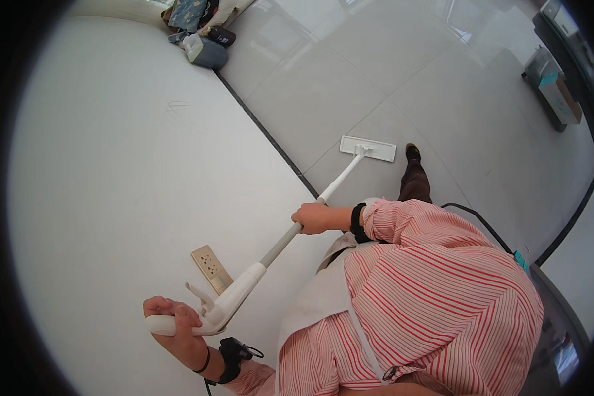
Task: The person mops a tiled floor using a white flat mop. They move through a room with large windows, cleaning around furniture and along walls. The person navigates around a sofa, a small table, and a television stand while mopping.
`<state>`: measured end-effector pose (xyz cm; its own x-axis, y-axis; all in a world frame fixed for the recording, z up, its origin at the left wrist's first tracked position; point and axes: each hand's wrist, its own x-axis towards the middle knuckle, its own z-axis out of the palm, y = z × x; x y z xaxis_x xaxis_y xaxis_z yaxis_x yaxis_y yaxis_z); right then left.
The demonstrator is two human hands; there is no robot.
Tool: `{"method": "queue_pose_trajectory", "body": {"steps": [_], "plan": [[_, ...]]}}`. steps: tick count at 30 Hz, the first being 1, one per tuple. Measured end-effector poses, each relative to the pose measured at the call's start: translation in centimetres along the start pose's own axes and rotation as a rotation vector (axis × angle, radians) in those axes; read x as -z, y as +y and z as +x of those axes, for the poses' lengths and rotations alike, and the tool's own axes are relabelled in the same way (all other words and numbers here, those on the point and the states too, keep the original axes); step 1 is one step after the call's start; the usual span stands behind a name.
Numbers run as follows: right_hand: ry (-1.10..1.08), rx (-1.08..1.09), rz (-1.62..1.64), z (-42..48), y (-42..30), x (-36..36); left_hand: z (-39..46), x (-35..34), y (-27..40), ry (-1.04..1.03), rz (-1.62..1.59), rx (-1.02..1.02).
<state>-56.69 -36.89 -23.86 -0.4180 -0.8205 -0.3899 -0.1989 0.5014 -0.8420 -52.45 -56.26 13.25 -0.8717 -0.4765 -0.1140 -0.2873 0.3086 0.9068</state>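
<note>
A white spray mop with a flat rectangular head point(368, 148) slants across the view, its head on the grey tiled floor. My left hand point(175, 317) is closed around the mop's curved white handle point(237, 292), near a trigger-like lever. Farther down the shaft, my right hand point(312, 218) grips the grey section of the pole point(281, 243). Both wrists wear black straps. The underside of the mop head is hidden.
A white wall point(104, 173) with a dark baseboard point(272, 138) runs along the left, bearing a gold socket panel point(212, 267). A plastic jug point(208, 52) and bags stand by the wall. At right is a cardboard box point(559, 99); my shoe point(413, 152) is beside the mop head.
</note>
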Motion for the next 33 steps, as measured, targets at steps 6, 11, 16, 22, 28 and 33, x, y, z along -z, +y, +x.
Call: {"method": "queue_pose_trajectory", "body": {"steps": [6,11,16,22,28,33], "plan": [[-0.135,0.068,-0.104,4.3,4.4,-9.0,-6.4,4.6,-14.4,0.005,-0.124,-0.112],[-0.055,0.062,-0.298,7.2,8.1,-10.4,-10.7,5.6,-26.2,0.026,-0.392,-0.202],[0.006,0.065,-0.321,8.7,9.1,-13.0,-14.4,5.0,-27.6,0.054,-0.413,-0.109],[0.094,-0.038,-0.479,7.5,8.9,-16.1,-14.5,6.2,-25.4,0.100,-0.420,0.092],[0.362,-0.137,-0.365,5.7,15.5,-17.0,-12.8,4.2,-24.8,-0.065,-0.250,-0.017],[0.436,-0.150,-0.178,6.0,15.8,-17.3,-11.2,1.0,-21.2,-0.207,-0.049,-0.137]]}}
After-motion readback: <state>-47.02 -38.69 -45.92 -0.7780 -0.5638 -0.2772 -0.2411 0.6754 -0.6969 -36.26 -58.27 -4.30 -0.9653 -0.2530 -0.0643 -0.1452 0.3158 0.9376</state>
